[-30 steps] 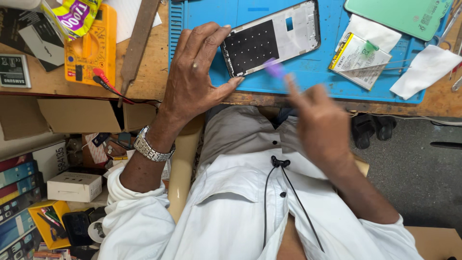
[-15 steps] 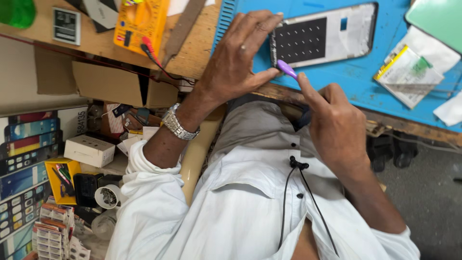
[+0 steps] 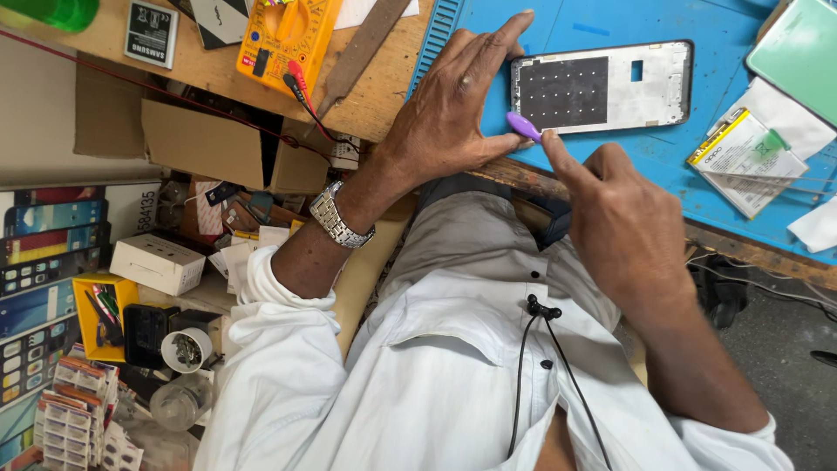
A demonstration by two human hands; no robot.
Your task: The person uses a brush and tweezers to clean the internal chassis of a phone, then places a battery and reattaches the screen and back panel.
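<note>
Pressing flat, fingers spread, the left hand steadies the phone frame at its near end on the blue mat; the right hand pinches a purple pry pick at the frame's edge — tip contact unclear — bare mat lies beyond the fingertips.

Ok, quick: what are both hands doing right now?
Left hand: open, fingers spread, pressing on the end of the phone frame.
Right hand: closed on a purple pry tool, its tip at the frame's edge.
</note>
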